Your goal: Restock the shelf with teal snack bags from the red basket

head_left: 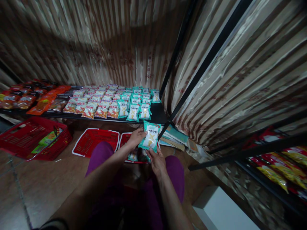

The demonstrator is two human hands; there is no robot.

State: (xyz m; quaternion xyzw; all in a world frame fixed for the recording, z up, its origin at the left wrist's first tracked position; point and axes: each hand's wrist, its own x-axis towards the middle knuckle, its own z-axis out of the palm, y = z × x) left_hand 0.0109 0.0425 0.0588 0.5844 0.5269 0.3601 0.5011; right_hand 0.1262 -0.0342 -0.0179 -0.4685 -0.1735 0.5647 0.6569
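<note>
A teal and white snack bag [151,135] is held up between both hands, its printed front facing me. My left hand [137,138] grips its left edge, while my right hand [155,159] pinches the bottom edge. Below the bag is a red basket [123,138] with more teal bags [132,156] inside, partly hidden by my hands. Similar teal snack bags [133,111] stand in rows at the right part of the low black shelf [159,111]. Beside them on the left are rows of white and orange snack bags [90,108].
Two more red baskets, one in the middle [94,140] and one at left [62,145], stand on the floor. Black shelf posts [201,67] rise at the right. Books [176,135] lie behind a post, a white box [223,210] at lower right. Yellow-red packets [273,172] fill another shelf.
</note>
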